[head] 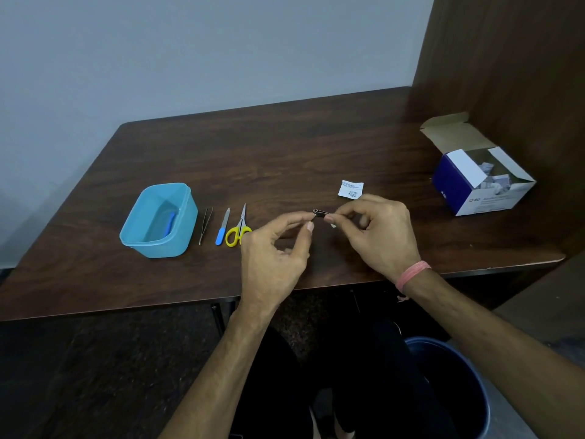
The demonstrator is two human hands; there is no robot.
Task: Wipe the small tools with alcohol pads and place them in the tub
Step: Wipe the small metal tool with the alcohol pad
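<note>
A small dark metal tool [320, 212], like a nail clipper, hangs above the table between both hands. My left hand [275, 251] pinches its left end with thumb and forefinger. My right hand [376, 231] pinches its right end together with a small white alcohol pad [331, 220]. The blue tub [185, 217] stands at the left with one blue-handled tool [171, 223] inside. To the right of the tub lie tweezers [205, 225], a blue-handled file [222, 231] and yellow-handled scissors [237, 231].
A torn white pad wrapper [350, 188] lies behind my right hand. An open blue and white box of pads [481, 179] stands at the right by a wooden partition [506, 58]. A blue bin [449, 388] sits on the floor under the table's front edge.
</note>
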